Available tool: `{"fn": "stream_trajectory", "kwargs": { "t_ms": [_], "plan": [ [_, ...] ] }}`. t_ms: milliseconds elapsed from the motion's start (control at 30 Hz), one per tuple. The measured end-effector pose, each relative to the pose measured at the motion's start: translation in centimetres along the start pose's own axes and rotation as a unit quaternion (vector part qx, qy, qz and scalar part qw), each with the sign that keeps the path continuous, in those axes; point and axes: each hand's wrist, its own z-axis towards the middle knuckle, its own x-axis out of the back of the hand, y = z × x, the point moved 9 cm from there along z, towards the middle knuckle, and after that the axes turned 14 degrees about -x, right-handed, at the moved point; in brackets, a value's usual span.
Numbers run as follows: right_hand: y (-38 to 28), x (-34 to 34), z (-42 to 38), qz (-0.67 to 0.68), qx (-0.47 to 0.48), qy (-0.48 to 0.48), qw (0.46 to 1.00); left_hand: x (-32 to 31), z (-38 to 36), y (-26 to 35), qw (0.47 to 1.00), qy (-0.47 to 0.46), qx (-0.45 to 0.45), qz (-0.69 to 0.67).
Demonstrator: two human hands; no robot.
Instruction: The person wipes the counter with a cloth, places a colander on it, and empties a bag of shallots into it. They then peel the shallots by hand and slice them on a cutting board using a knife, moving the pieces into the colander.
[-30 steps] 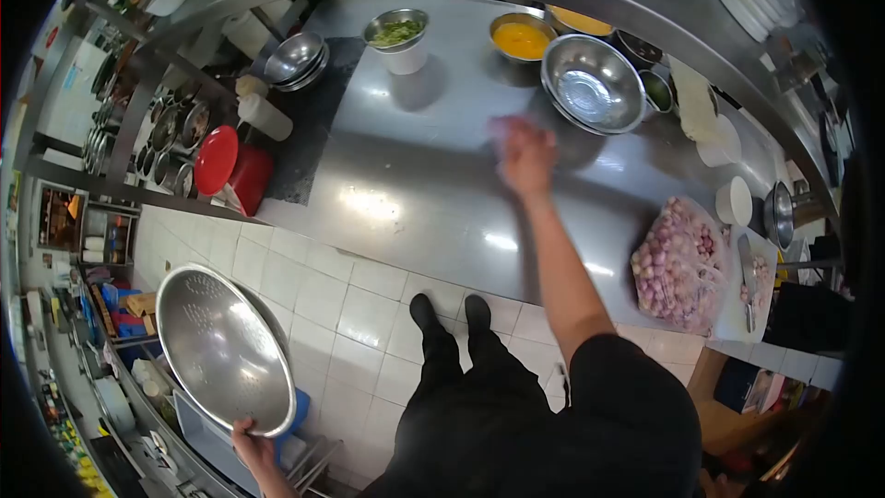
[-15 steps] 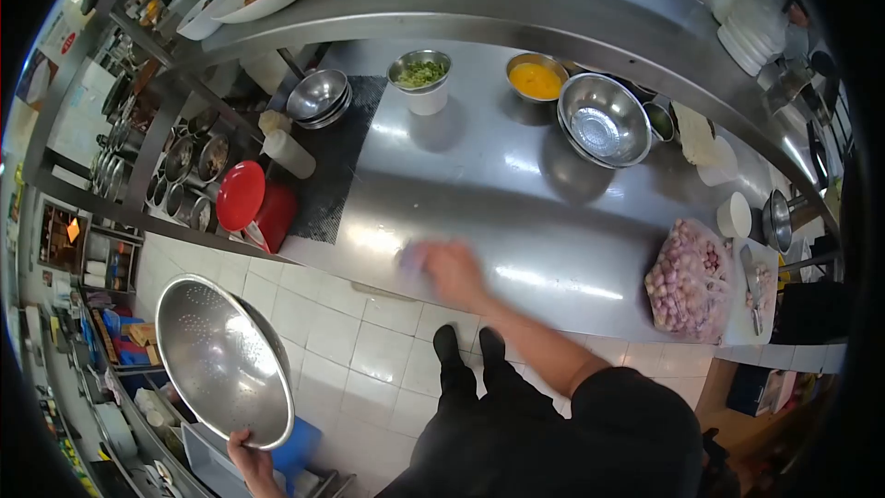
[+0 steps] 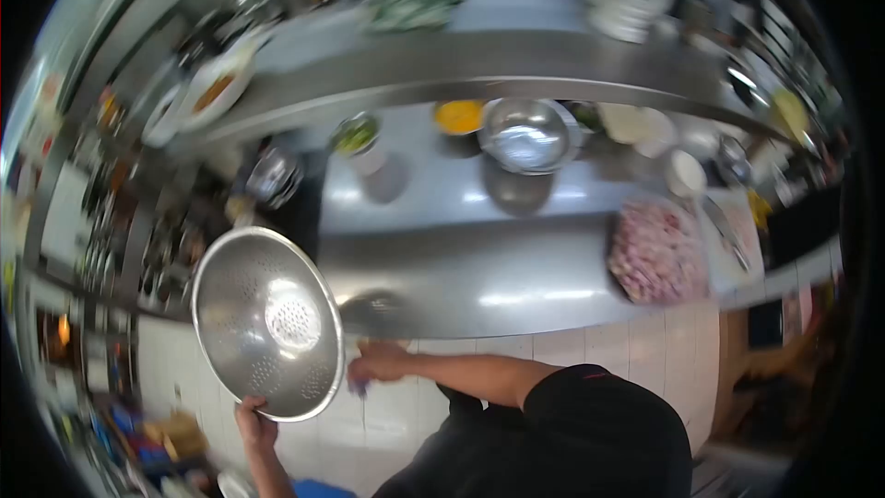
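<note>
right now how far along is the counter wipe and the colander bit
Done: the steel counter looks bare and shiny in front. In hand: the left hand grips the colander by its rim, held off the counter; the right hand is at the counter edge, maybe holding something, too blurred to tell. Left: the bag of shallots sits untouched.

A single head-worn fisheye camera looks steeply down from above the near edge of the steel surface (image 3: 479, 268), facing across it toward the far shelf (image 3: 479, 70); the frame is motion-blurred, with the tiled floor (image 3: 590, 351) below.
</note>
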Motion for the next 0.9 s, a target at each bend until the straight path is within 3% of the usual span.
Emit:
{"fn": "stream_trajectory", "kwargs": {
  "t_ms": [33,100,167,300,400,467,533,567,633,767,900],
  "plan": [
    [1.0,-1.0,-1.8,-0.012,0.039,-0.010,0.999,-1.9,2.0,-1.6,1.000,0.016,-0.002,0.015],
    [4.3,1.6,-8.5,0.045,0.062,0.115,0.990,-9.8,3.6,-4.5,0.999,-0.032,0.017,0.024],
    [9.7,4.9,-16.0,0.199,-0.044,0.124,0.971,-16.5,4.4,-9.3,0.992,-0.103,0.076,-0.004],
    [20.4,7.4,-35.1,0.270,-0.276,0.290,0.876,-23.8,7.0,-20.9,0.948,-0.229,0.222,0.014],
    [25.5,3.3,-48.2,0.362,-0.410,0.375,0.749,-31.4,2.0,-21.2,0.938,-0.281,0.177,0.098],
    [30.8,-3.4,-53.4,0.487,-0.348,0.441,0.668,-36.1,-0.9,-20.9,0.929,-0.331,0.161,0.044],
    [28.9,-6.7,-57.4,0.584,-0.385,0.492,0.518,-34.9,1.3,-25.1,0.910,-0.343,0.224,0.062],
    [28.8,-8.9,-56.8,0.595,-0.385,0.470,0.526,-36.6,-0.3,-25.3,0.898,-0.350,0.254,0.076],
    [28.9,-12.6,-59.1,0.611,-0.362,0.585,0.392,-39.5,-2.5,-25.6,0.885,-0.369,0.270,0.083],
    [29.6,-20.5,-56.5,0.690,-0.263,0.618,0.269,-42.3,-3.2,-26.8,0.876,-0.384,0.263,0.127],
    [31.1,-25.4,-52.0,0.746,-0.175,0.595,0.243,-43.5,-2.7,-27.0,0.878,-0.367,0.279,0.131]
  ]
}}
